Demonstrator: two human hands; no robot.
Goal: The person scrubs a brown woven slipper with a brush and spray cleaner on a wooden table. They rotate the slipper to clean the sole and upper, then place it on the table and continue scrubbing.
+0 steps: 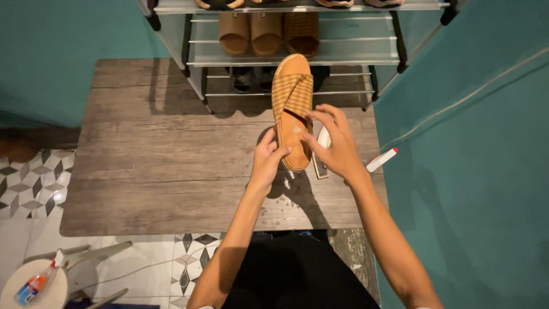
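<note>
A tan slide sandal (292, 97) with a checked crossed strap is held up above a wood-look floor mat (154, 154). My left hand (267, 160) grips the sandal's heel end from the left. My right hand (334, 143) holds a small brush (321, 163) with a pale handle and dark bristles, fingers resting against the sandal's right side by the insole.
A metal shoe rack (349, 48) with several brown sandals stands just behind the mat. A white tube with a red cap (381, 159) lies at the right by the teal wall. A spray bottle (34, 283) rests on a white stool at bottom left.
</note>
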